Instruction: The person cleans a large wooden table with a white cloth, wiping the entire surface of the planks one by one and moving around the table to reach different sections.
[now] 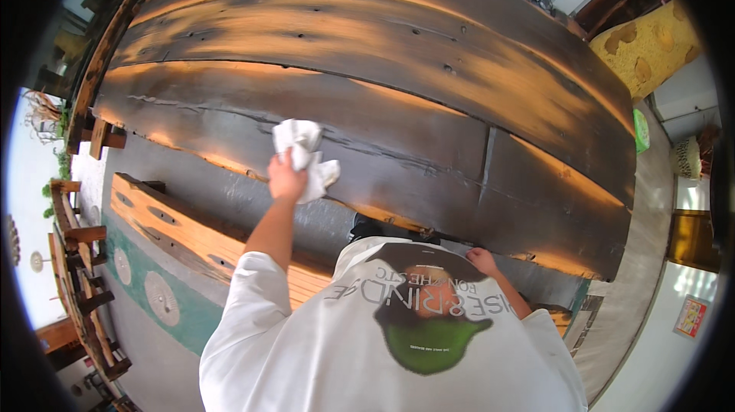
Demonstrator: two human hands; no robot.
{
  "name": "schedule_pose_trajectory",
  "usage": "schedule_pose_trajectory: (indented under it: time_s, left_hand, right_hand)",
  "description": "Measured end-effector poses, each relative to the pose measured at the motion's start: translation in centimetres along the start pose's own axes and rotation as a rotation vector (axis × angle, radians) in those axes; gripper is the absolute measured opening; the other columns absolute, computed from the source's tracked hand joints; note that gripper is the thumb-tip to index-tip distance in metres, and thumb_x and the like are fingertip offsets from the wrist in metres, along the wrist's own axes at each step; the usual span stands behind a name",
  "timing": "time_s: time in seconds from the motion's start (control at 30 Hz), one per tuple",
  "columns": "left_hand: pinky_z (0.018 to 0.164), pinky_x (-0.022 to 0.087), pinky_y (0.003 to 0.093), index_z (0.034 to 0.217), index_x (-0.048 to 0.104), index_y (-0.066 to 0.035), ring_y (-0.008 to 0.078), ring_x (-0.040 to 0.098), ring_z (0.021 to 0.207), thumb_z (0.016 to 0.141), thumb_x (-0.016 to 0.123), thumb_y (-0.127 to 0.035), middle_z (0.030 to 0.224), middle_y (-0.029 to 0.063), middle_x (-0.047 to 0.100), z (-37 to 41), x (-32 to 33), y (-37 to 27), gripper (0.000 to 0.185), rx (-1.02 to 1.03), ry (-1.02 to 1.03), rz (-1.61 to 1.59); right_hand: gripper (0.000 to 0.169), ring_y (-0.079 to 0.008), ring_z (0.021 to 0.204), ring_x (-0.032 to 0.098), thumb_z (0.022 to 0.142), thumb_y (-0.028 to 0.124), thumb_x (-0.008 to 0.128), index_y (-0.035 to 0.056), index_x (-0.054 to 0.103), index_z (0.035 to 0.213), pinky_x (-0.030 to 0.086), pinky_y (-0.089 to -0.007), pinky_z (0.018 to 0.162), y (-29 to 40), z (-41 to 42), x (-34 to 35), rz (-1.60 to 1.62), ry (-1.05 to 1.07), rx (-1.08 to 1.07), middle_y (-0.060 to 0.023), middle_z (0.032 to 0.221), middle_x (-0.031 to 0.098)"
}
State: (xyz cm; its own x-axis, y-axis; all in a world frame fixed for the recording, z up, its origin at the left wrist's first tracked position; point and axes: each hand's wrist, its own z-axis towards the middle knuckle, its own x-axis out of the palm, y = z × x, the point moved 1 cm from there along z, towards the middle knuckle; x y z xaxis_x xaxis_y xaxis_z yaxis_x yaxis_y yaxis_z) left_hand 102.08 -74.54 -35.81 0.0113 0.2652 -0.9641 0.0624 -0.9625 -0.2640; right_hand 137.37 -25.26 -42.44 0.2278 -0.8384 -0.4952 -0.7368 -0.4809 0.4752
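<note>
A large table of dark and orange-brown wooden planks fills the view before me, with long seams and small knots in its top. My left hand holds a crumpled white cloth on the near left part of the tabletop, by its rough edge. Part of the cloth hangs to the right of my fingers. My right hand is beside the table's near edge, right of my body, holding nothing that I can see; its fingers are partly curled.
A wooden bench stands along the near left side. A wooden railing runs at the far left. Yellow spotted pillar-like forms stand at the upper right, near a green object by the table's right end.
</note>
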Motion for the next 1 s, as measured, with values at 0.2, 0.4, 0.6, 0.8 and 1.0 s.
schedule_pose_trajectory:
  time_s: [0.2, 0.4, 0.6, 0.8, 1.0]
  left_hand:
    - [0.096, 0.048, 0.0493, 0.141, 0.046, -0.015, 0.0391, 0.056, 0.114, 0.078, 0.073, -0.034, 0.123, 0.0228, 0.057, 7.6, -1.8, 9.7, 0.071, -0.269, -0.014, 0.064]
    - [0.096, 0.049, 0.0515, 0.140, 0.042, -0.018, 0.0436, 0.055, 0.117, 0.079, 0.069, -0.042, 0.128, 0.0271, 0.052, 10.2, -2.4, -0.4, 0.071, -0.532, 0.017, -0.030]
    - [0.100, 0.046, 0.0511, 0.145, 0.037, -0.010, 0.0458, 0.055, 0.117, 0.081, 0.063, -0.041, 0.131, 0.0296, 0.049, 9.1, 1.9, -10.4, 0.075, -0.312, 0.101, 0.028]
    - [0.098, 0.048, 0.0490, 0.149, 0.035, -0.013, 0.0430, 0.056, 0.119, 0.075, 0.066, -0.045, 0.134, 0.0258, 0.050, 4.1, 4.6, -25.6, 0.086, -0.155, 0.190, 0.126]
    - [0.095, 0.049, 0.0525, 0.137, 0.049, -0.016, 0.0398, 0.056, 0.117, 0.077, 0.069, -0.041, 0.127, 0.0181, 0.056, -10.0, 10.1, -46.2, 0.068, 0.464, 0.217, 0.104]
  right_hand:
    - [0.026, -0.0251, 0.091, 0.068, 0.092, 0.027, 0.064, 0.0063, 0.067, 0.107, 0.053, -0.0367, 0.082, -1.4, -2.7, 2.9, -0.077, -0.167, -0.045, -0.0125, 0.097, 0.072]
    - [0.027, -0.0200, 0.073, 0.065, 0.092, 0.028, 0.063, 0.0058, 0.067, 0.106, 0.054, -0.0362, 0.069, -7.1, -6.5, 4.3, 0.202, -0.290, 0.257, -0.0093, 0.085, 0.069]
    - [0.018, -0.0185, 0.071, 0.065, 0.087, 0.024, 0.063, 0.0101, 0.068, 0.098, 0.056, -0.0345, 0.062, -21.4, -9.7, 8.6, 0.203, -0.186, 0.360, -0.0080, 0.084, 0.068]
    - [0.024, -0.0262, 0.070, 0.070, 0.086, 0.027, 0.059, 0.0070, 0.068, 0.093, 0.057, -0.0379, 0.059, -21.9, -12.0, 9.3, 0.580, -0.232, 0.516, -0.0135, 0.076, 0.070]
    - [0.024, -0.0243, 0.072, 0.068, 0.090, 0.021, 0.059, 0.0037, 0.065, 0.105, 0.055, -0.0370, 0.066, -27.7, -14.6, 8.6, 0.877, -0.228, 0.519, -0.0139, 0.083, 0.069]
